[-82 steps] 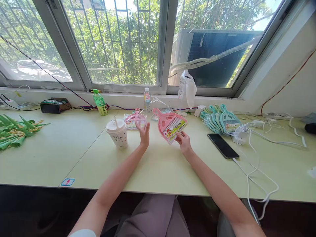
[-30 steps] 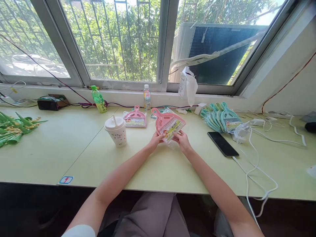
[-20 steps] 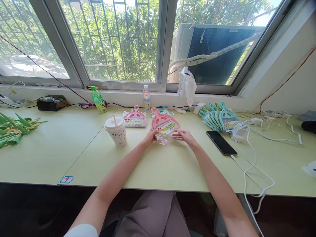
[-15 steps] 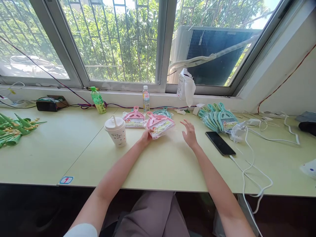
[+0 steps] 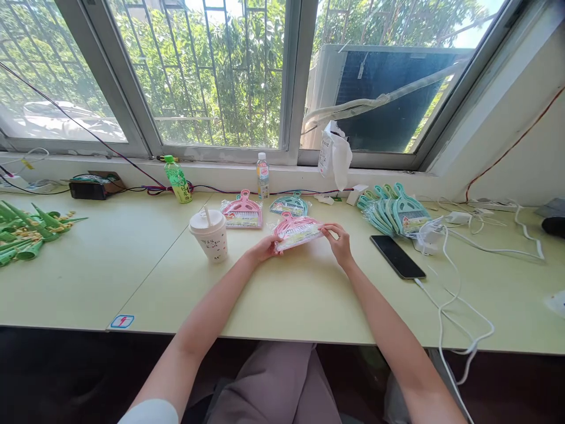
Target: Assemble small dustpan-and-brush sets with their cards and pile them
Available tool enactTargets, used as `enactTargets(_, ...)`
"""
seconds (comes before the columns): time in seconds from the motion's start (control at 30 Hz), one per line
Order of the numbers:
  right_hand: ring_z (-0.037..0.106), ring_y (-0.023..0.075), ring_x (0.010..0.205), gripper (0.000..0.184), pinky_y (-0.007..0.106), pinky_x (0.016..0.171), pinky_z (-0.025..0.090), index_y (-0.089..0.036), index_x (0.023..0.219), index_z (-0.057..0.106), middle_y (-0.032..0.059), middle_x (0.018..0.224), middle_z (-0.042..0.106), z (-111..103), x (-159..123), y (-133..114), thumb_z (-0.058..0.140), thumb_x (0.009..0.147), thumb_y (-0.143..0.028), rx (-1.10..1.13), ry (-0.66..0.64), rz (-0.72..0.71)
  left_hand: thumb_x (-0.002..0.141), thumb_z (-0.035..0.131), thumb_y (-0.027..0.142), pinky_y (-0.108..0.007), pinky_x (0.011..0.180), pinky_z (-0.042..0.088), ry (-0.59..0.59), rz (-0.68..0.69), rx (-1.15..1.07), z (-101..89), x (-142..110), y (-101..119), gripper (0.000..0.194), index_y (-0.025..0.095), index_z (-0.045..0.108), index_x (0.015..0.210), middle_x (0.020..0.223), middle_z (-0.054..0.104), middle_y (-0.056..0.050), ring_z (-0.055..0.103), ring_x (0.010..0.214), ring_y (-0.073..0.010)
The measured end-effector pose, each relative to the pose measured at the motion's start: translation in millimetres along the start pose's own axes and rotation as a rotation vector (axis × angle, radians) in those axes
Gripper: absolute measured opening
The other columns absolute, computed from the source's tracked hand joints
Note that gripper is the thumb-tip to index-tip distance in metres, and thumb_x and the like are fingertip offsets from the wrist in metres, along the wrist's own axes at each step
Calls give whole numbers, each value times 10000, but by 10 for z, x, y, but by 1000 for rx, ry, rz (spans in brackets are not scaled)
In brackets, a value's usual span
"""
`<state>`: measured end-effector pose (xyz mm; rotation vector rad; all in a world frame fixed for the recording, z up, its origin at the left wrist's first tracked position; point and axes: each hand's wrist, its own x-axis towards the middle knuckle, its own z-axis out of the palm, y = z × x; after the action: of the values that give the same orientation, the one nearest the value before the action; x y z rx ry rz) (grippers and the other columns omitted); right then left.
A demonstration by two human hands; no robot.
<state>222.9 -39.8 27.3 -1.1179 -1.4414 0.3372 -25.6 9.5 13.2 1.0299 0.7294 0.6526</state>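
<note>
Between my hands is a pink mini dustpan and brush set (image 5: 296,231) in clear wrap, tilted above the table. My left hand (image 5: 265,248) grips its left end, fingers closed. At its right end, my right hand (image 5: 338,240) pinches the edge of the wrap. Another wrapped pink dustpan set (image 5: 242,211) lies flat behind, to the left. A teal dustpan set (image 5: 289,205) lies just behind the held one. Farther right, several teal dustpan sets (image 5: 392,211) are stacked overlapping, handles pointing toward the window.
A white paper cup with a straw (image 5: 210,235) stands close to my left forearm. A black phone (image 5: 397,257) with a white cable (image 5: 445,303) lies on the right. Bottles (image 5: 177,181) stand along the window side. Green horn-shaped pieces (image 5: 33,229) are piled far left.
My right hand has moved left and closed on the held pink set's right end. The set has shifted slightly right and levelled, uncovering the teal set behind it.
</note>
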Motion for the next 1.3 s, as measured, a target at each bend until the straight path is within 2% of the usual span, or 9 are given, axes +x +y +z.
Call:
enactTargets(0.1, 529, 235, 1035, 210, 428, 1006, 364, -287, 878, 745, 46, 970, 660, 26, -23, 36, 575, 842, -405, -87, 66, 18, 746, 577, 262, -183, 381, 403, -131, 17, 60, 35, -13, 2, 421, 106, 559, 1137, 904, 714, -137, 602, 495, -101)
enactTargets(0.27, 513, 225, 1130, 226, 403, 1000, 419, -271, 926, 745, 55, 1214, 564, 81, -37, 150, 618, 793, -403, -15, 59, 83, 739, 591, 280, -202, 402, 394, -125, 80, 153, 44, -37, 23, 710, 159, 331, 1388, 915, 722, -130, 615, 480, -123)
enactTargets(0.47, 662, 186, 883, 622, 355, 765, 570, -256, 1213, 603, 39, 1128, 669, 129, -55, 255, 755, 610, -254, 422, -152, 551, 727, 627, 305, -236, 470, 435, -1, 111, 216, 35, -106, 56, 817, 283, 242, 1448, 957, 706, -92, 609, 490, -126)
enactTargets(0.57, 682, 186, 795, 495, 324, 713, 584, -179, 1075, 675, 46, 968, 728, 98, -45, 275, 759, 587, -191, 532, -245, 701, 751, 653, 433, -233, 474, 420, 20, 115, 246, 67, -140, 72, 766, 268, 319, 1421, 902, 700, -80, 589, 492, -117)
enactTargets(0.7, 684, 163, 722, 368, 289, 665, 593, -165, 962, 701, 28, 884, 740, 42, -4, 310, 752, 598, -158, 575, -116, 692, 751, 636, 589, -199, 474, 364, 29, 183, 249, 115, -172, 83, 896, 224, 222, 1457, 892, 699, -89, 579, 521, -91)
enactTargets(0.83, 689, 153, 688, 436, 293, 639, 606, -183, 1024, 668, 16, 881, 736, 12, 17, 327, 750, 598, -136, 604, -13, 645, 656, 784, 447, -201, 498, 367, 108, 254, 338, 146, -145, 54, 1135, 235, 49, 1494, 954, 705, -86, 596, 579, -100)
enactTargets(1.03, 684, 164, 766, 468, 290, 607, 601, -200, 1086, 649, 28, 956, 732, 88, -24, 224, 756, 631, -227, 480, -138, 554, 822, 587, 440, -202, 417, 309, 327, 279, 431, 123, -27, 12, 474, 143, 516, 1185, 706, 682, -33, 520, 420, -91)
enactTargets(1.2, 656, 164, 704, 492, 261, 475, 564, -182, 1042, 631, 36, 899, 727, 262, -90, 113, 781, 583, -276, 372, -73, 483, 841, 572, 393, -272, 639, 466, 599, 336, 596, 88, -59, 53, 323, 222, 566, 1115, 874, 681, -33, 653, 685, -172)
enactTargets(1.3, 656, 174, 687, 518, 282, 468, 573, -180, 1019, 601, 35, 867, 719, 428, -84, 78, 797, 551, -285, 411, -40, 476, 874, 522, 353, -379, 876, 439, 837, 432, 773, 114, -139, 104, 363, 231, 523, 1216, 1026, 668, -96, 614, 1012, -268)
